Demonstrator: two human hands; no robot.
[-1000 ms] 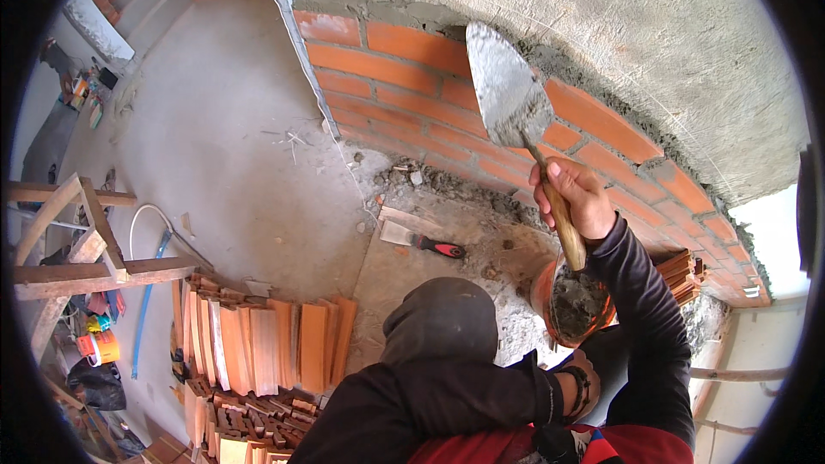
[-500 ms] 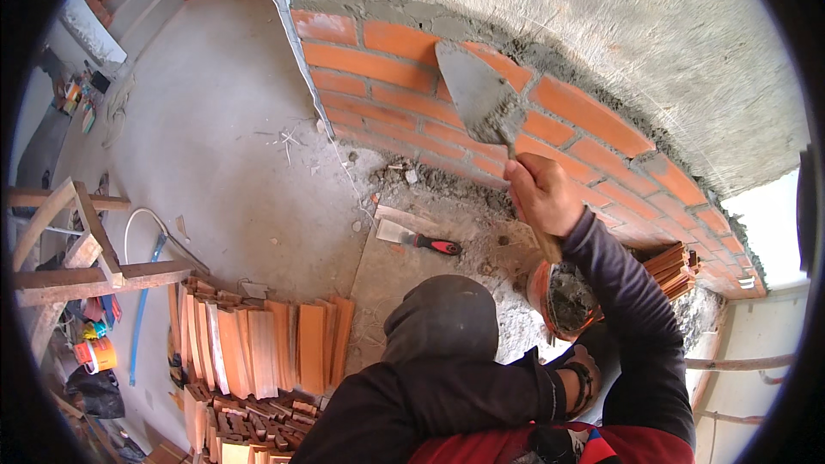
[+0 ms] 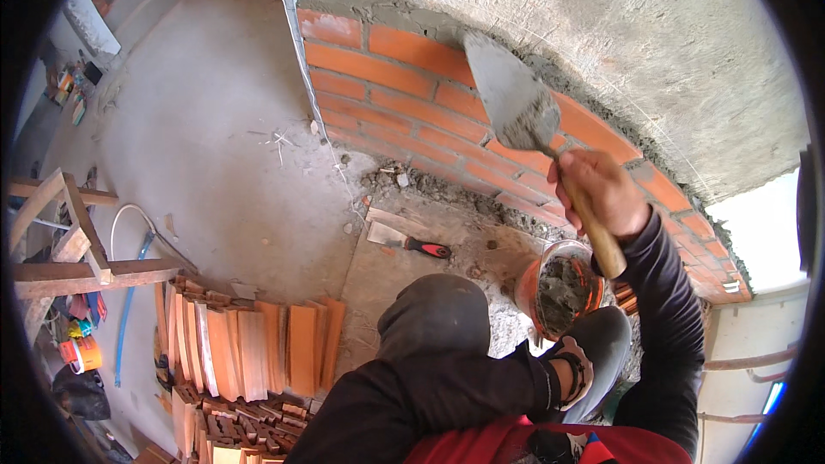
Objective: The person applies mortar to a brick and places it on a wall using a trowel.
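My right hand (image 3: 604, 195) is closed round the wooden handle of a trowel (image 3: 509, 90). The trowel's grey, mortar-smeared blade lies up against the top course of an orange brick wall (image 3: 387, 76), at the mortar bed (image 3: 412, 15) along its upper edge. Below my right forearm stands an orange bucket (image 3: 526, 292) with wet grey mortar (image 3: 563, 296) inside. A putty knife (image 3: 427, 247) with a red and black handle rests on a board on the floor, out of my grasp. My left hand does not show.
Stacks of thin brick tiles (image 3: 302, 348) stand to my left, near my bent knee (image 3: 434, 318). Farther left are a wooden trestle (image 3: 86, 275) and a hose (image 3: 129, 314). A string line (image 3: 335, 163) hangs at the wall's left end.
The trowel and my right hand have shifted right along the top of the wall, and the handle has tipped to the right. My arm uncovers more of the bucket.
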